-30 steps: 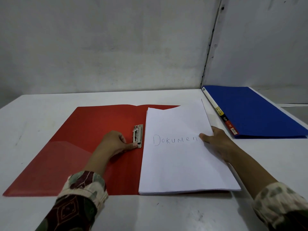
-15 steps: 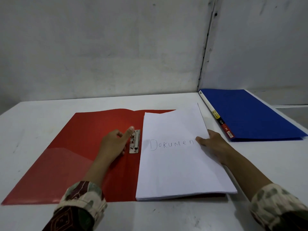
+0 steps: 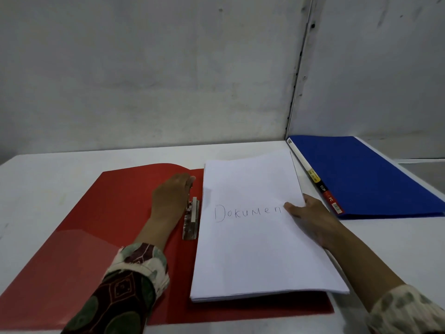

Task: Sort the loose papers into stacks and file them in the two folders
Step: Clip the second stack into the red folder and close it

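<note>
In the open red plastic folder (image 3: 101,227), white paper stack (image 3: 252,249) lies unclipped (blue folder (image 3: 368,177) shut): right hand (image 3: 310,220) pinches it, left hand (image 3: 172,198) flat beside metal clip (image 3: 191,220).

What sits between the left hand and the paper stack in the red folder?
In the head view, the folder's metal clip lies between the left hand and the paper stack, on the open red folder, just left of the stack's edge.

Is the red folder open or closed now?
Open. The red folder lies spread flat on the table, inside showing its metal clip, with the paper stack on its right half.
</note>
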The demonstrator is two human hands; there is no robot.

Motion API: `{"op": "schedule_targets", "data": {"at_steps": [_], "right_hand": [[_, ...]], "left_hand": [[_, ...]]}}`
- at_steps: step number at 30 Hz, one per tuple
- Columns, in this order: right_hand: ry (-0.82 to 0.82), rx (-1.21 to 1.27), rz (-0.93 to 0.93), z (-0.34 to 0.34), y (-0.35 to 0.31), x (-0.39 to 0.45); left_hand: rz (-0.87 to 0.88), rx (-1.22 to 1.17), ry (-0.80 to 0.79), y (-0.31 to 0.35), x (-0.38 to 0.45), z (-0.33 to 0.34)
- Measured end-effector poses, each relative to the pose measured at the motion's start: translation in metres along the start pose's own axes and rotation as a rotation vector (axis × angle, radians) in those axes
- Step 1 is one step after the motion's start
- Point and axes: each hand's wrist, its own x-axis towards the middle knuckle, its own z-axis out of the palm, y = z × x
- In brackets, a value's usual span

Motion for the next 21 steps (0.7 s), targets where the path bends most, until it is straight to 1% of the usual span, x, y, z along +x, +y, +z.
{"op": "schedule_targets", "data": {"at_steps": [4,10,17,21], "right_hand": [[-0.008,0.050,0.027,0.002,-0.005,0.011],[-0.056,0.035,0.055,0.011,-0.003,0.021],[-0.017,-0.196,-0.003,0.013,0.000,0.025],[-0.017,-0.178,0.002,0.015,-0.001,0.021]], "left_hand": [[-0.077,0.034,-0.123,-0.010,0.015,0.012],[-0.127,0.065,-0.243,-0.013,0.021,0.024],[-0.143,0.055,-0.262,-0.015,0.022,0.029],[-0.164,0.015,-0.249,-0.016,0.022,0.027]]}}
